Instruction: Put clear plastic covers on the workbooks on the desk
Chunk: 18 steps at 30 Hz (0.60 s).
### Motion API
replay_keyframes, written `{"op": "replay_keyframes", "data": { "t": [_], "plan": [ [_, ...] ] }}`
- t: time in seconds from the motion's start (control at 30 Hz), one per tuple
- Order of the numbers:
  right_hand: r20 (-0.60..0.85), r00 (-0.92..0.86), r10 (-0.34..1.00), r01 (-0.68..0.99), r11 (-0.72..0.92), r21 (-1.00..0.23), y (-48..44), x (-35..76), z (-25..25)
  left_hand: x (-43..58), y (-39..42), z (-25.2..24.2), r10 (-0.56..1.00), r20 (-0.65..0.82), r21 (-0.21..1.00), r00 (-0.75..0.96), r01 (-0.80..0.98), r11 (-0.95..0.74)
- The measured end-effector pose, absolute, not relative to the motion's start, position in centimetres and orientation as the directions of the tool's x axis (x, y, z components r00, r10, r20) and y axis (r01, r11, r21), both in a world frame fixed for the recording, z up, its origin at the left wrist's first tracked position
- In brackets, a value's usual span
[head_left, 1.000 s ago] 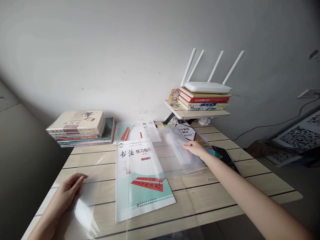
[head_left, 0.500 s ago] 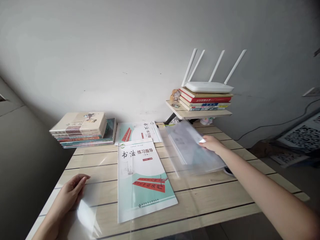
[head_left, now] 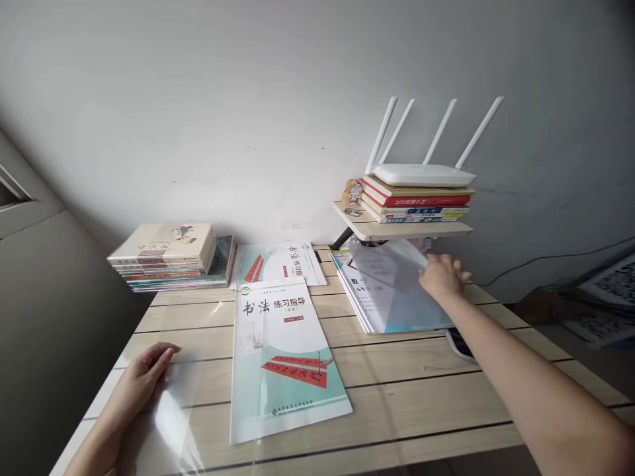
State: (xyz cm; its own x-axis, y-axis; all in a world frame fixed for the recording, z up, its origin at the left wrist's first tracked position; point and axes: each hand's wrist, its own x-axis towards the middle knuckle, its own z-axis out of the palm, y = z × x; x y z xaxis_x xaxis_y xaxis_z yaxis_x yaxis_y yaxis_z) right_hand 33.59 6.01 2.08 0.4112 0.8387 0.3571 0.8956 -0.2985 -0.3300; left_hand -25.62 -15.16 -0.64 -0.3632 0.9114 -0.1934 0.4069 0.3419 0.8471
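Observation:
My left hand (head_left: 143,377) is at the left of the table, thumb and fingers closed together at a clear plastic book cover (head_left: 173,423), which is see-through and shows mostly by its glare. To the right of it lies a calligraphy workbook (head_left: 278,337) with red banners on its cover, and the clear film seems to reach across it. My right hand (head_left: 443,276) is over a stack of books (head_left: 362,301) at the right, fingers bent at the raised edge of frosted plastic covers (head_left: 397,284) lying on top. Its fingertips are partly hidden.
Another calligraphy workbook (head_left: 270,261) lies behind, beside a book pile (head_left: 163,244) at the back left. A small shelf (head_left: 397,229) carries books (head_left: 417,201) and a white router (head_left: 424,174) with upright antennas. A dark-edged object (head_left: 461,345) pokes out beneath the right stack.
My right hand has moved right and a little up, bringing the frosted covers back onto the book stack, whose printed cover now shows. The left hand stays in place. The view shifts slightly.

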Motion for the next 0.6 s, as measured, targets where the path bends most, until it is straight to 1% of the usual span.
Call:
{"op": "replay_keyframes", "data": {
  "t": [0.07, 0.1, 0.13, 0.17, 0.23, 0.3, 0.37, 0.4, 0.53, 0.6],
  "plan": [
    [0.418, 0.287, 0.862, 0.929, -0.143, -0.342, 5.2, 30.7, 2.2, -25.5, -15.2, -0.5, 0.913, -0.199, 0.851, -0.357, 0.399, 0.342],
    [0.438, 0.19, 0.879, 0.928, -0.016, -0.372, 4.7, 29.0, 2.2, -25.5, -15.1, -0.5, 0.912, -0.205, 0.853, -0.356, 0.392, 0.345],
    [0.417, 0.078, 0.905, 0.916, 0.1, -0.388, 4.2, 27.4, 2.1, -25.4, -15.1, -0.4, 0.91, -0.208, 0.854, -0.358, 0.386, 0.348],
    [0.396, 0.003, 0.918, 0.902, 0.168, -0.397, 3.7, 25.7, 2.0, -25.3, -15.1, -0.3, 0.909, -0.213, 0.856, -0.358, 0.381, 0.35],
    [0.338, -0.089, 0.937, 0.871, 0.238, -0.43, 2.9, 22.4, 1.4, -25.1, -15.0, -0.1, 0.906, -0.218, 0.859, -0.363, 0.369, 0.355],
    [0.197, -0.142, 0.97, 0.813, 0.228, -0.536, 2.5, 19.3, 0.7, -24.9, -15.0, 0.1, 0.903, -0.222, 0.864, -0.368, 0.354, 0.357],
    [0.049, -0.173, 0.984, 0.76, 0.165, -0.628, 2.6, 16.6, -0.2, -24.9, -15.1, 0.1, 0.903, -0.225, 0.868, -0.365, 0.346, 0.356],
    [-0.005, -0.174, 0.985, 0.748, 0.129, -0.651, 3.0, 15.4, -0.6, -25.0, -15.2, 0.0, 0.906, -0.223, 0.869, -0.36, 0.347, 0.352],
    [-0.094, -0.107, 0.99, 0.757, 0.02, -0.653, 5.0, 11.4, -1.8, -25.9, -15.6, -0.7, 0.914, -0.224, 0.867, -0.338, 0.359, 0.345],
    [-0.114, -0.07, 0.991, 0.75, -0.022, -0.661, 6.1, 10.1, -2.0, -26.3, -15.8, -1.1, 0.917, -0.221, 0.862, -0.332, 0.372, 0.343]
  ]
}}
